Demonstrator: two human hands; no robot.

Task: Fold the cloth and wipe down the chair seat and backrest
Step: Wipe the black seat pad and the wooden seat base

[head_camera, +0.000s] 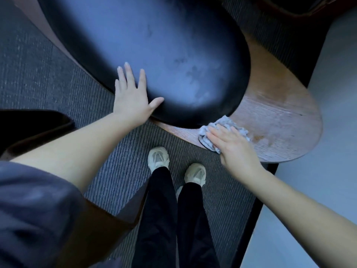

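- left hand (131,97) flat, fingers spread and straight, resting on near edge of black cushion (154,45), holding nothing
- right hand (231,146) flat on grey cloth (229,125), fingers straight, pressing, not gripping
- cloth bunched, on wooden chair shell (280,117), touching cushion's near end
- white shoes (158,157) on grey carpet (48,78)

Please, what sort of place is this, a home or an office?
Likely an office or lounge indoors, though not certain: ribbed grey carpet underfoot, a smooth pale floor beside it, and a black padded chair cushion on a curved wooden shell.
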